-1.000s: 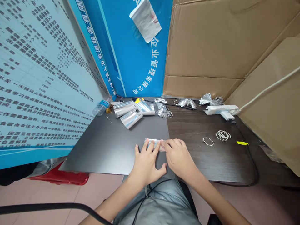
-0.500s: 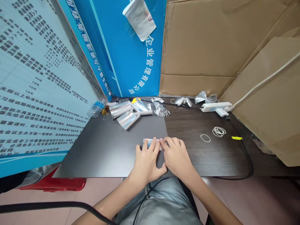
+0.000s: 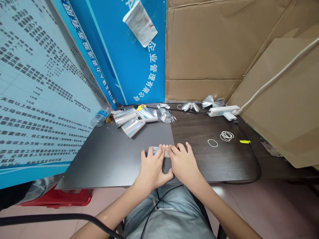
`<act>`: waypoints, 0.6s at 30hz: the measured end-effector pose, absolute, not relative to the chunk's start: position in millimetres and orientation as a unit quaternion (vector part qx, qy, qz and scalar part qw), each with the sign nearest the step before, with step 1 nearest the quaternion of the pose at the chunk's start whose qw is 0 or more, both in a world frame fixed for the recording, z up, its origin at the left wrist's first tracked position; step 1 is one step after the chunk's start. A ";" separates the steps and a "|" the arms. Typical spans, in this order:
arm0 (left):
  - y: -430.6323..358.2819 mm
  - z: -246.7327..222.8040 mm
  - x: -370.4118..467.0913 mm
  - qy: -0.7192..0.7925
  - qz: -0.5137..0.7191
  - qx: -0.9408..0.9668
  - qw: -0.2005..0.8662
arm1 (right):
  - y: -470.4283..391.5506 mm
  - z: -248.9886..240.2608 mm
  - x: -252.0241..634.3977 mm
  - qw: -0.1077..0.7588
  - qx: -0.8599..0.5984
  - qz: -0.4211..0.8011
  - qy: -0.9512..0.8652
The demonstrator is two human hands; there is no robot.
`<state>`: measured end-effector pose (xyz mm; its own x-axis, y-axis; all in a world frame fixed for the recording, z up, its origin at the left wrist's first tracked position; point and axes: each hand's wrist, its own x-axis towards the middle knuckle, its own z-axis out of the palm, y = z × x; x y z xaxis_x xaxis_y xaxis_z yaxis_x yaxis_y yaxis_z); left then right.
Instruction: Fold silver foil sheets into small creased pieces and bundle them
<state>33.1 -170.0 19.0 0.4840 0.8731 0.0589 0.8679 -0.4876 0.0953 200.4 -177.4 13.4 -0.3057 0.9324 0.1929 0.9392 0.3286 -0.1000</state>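
A small flat strip of shiny silver foil point(image 3: 156, 151) lies on the grey mat near the table's front, largely covered by my fingers. My left hand point(image 3: 153, 167) rests over it with fingers spread, their tips pressing the foil, and the thumb stretched out to the right. Beside it, my right hand point(image 3: 183, 162) has its index fingertip against the strip's right end, close to the left fingertips. Its other fingers are raised and apart. The right thumb is mostly hidden.
Rolled silver foil sheets point(image 3: 133, 127) lie at the back left near a plastic bottle point(image 3: 99, 118). Fringed foil tufts point(image 3: 167, 116) sit along the back. White rubber bands point(image 3: 226, 135), a power strip point(image 3: 223, 110) and a yellow tag point(image 3: 245, 141) are to the right. Cardboard point(image 3: 199, 43) walls the back.
The view has shifted slightly to the right. My right hand's fingers have lifted and spread a little, and its index fingertip now meets the left fingertips. The foil stays in place.
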 end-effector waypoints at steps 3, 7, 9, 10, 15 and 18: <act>-171.2 17.1 28.1 0.513 0.054 0.856 0.031 | -178.3 10.5 202.6 0.110 -0.577 -0.014 -0.810; -171.6 18.3 16.8 0.530 0.038 0.845 0.053 | -180.0 7.9 207.2 0.106 -0.583 -0.006 -0.805; -171.1 20.9 11.3 0.536 0.029 0.841 0.072 | -180.5 7.5 208.7 0.104 -0.587 -0.004 -0.803; -170.9 22.3 8.9 0.537 0.028 0.839 0.080 | -180.7 7.3 209.2 0.103 -0.588 -0.004 -0.802; -173.0 24.4 1.8 0.534 0.047 0.838 0.099 | -182.0 5.7 209.2 0.102 -0.588 -0.009 -0.802; -174.1 20.8 -0.3 0.529 0.060 0.840 0.107 | -181.9 4.5 208.8 0.105 -0.593 -0.014 -0.798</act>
<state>-0.3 -174.1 20.8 0.4335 0.9011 -0.0120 0.8754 -0.4180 0.2427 208.8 -181.9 4.5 -0.2750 0.9436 0.1842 0.9495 0.2966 -0.1021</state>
